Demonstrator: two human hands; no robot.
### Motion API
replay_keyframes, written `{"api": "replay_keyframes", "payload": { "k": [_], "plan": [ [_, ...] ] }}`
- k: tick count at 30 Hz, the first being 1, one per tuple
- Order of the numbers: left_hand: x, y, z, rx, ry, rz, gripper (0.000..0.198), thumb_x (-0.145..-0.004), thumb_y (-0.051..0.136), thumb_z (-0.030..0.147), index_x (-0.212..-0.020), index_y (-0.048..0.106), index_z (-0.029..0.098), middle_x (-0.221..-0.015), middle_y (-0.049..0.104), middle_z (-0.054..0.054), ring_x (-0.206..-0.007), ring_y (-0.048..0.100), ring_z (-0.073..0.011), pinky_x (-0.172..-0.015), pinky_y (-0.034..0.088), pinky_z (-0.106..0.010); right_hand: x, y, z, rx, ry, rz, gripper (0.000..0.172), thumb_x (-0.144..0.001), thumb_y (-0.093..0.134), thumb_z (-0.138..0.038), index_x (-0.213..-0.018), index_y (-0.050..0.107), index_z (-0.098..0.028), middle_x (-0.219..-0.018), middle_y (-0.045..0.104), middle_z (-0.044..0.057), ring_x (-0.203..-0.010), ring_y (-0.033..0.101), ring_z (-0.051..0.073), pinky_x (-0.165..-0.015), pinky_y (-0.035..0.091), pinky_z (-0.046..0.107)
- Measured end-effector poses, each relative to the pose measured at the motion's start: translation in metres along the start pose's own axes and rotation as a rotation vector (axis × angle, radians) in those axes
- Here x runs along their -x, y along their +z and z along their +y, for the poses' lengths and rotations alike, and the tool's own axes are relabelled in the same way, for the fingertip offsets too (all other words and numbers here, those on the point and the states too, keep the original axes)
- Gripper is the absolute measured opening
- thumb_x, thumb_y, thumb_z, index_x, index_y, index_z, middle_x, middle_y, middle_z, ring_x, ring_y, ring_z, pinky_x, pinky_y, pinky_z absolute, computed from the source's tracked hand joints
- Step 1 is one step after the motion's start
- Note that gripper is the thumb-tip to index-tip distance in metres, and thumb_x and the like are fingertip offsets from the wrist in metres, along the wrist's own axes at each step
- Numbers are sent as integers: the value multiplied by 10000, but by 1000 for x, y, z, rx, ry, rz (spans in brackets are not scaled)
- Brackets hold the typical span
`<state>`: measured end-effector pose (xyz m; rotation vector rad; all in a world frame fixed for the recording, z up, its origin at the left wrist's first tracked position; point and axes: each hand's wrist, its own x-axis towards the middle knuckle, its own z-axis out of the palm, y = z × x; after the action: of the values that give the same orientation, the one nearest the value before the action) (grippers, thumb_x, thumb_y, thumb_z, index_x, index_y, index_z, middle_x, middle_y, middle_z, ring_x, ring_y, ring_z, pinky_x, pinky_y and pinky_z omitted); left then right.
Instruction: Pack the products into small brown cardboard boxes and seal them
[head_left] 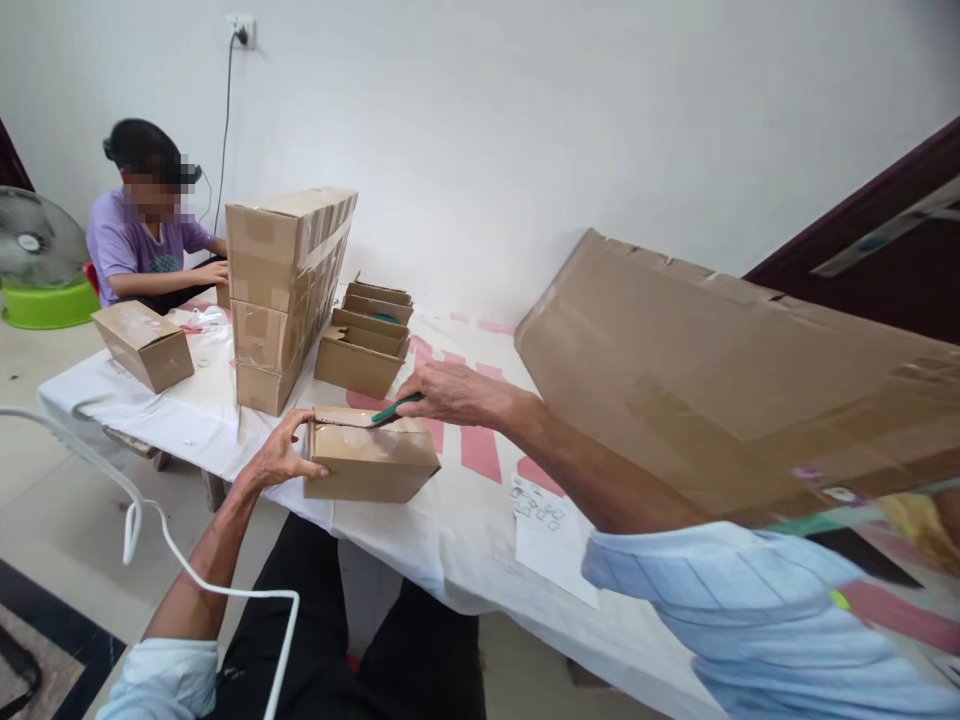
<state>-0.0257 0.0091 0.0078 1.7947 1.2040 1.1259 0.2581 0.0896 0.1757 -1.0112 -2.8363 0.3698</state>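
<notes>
A small brown cardboard box (371,462) lies at the near edge of the white-covered table (450,520). My left hand (281,455) grips its left end, fingers wrapped over the top and side. My right hand (450,392) is closed on a green-handled tool (395,409), whose tip rests on the box's top flap near the middle. Both forearms reach in from below, with light blue sleeves.
A tall stack of taped boxes (285,290) stands behind, with several open boxes (364,345) beside it. A loose box (144,345) lies at the far left. A large flat cardboard sheet (712,380) leans at the right. Another person (146,235) sits at the far end. A white cable (150,520) hangs near my left arm.
</notes>
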Motion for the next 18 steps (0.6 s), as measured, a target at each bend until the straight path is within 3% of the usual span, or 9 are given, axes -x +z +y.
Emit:
{"api": "replay_keyframes", "payload": {
  "k": [3,9,13,16,18],
  "plan": [
    [-3,0,1,-20,15,-7,868,-592,964,312,-1382,606,277,-1438,607,-116,-1357,582,-388,-1070,512,-540,12,-3,12,71,15,-87,422,-998,600,-548,-770,835,-283,-627,683,5,-581,514,146,-579,294,316],
    [-5,-3,6,-31,11,-17,842,-608,956,329,-1378,617,285,-1461,592,-120,-1380,567,-396,-1067,507,-539,31,-4,39,34,94,15,392,-910,711,-617,-740,817,-281,-639,688,9,-637,575,169,-597,324,300],
    [-6,-3,6,-42,23,-38,891,-600,966,353,-1415,609,297,-1481,585,-128,-1401,557,-408,-1063,514,-551,40,1,50,-3,112,-19,362,-881,736,-591,-722,809,-275,-650,697,18,-646,586,179,-600,335,300],
    [-5,-4,3,-44,-2,-28,919,-598,972,351,-1435,597,303,-1505,578,-137,-1427,538,-420,-1072,508,-572,61,-8,63,-78,144,-25,395,-894,683,-609,-791,833,-258,-684,704,24,-629,556,175,-591,345,303],
    [-4,-5,1,-43,-9,-25,942,-592,976,353,-1450,590,308,-1519,572,-137,-1434,531,-425,-1073,509,-577,85,-14,77,-151,227,40,461,-886,653,-662,-809,833,-245,-688,693,23,-623,538,179,-586,363,306]
  ]
}}
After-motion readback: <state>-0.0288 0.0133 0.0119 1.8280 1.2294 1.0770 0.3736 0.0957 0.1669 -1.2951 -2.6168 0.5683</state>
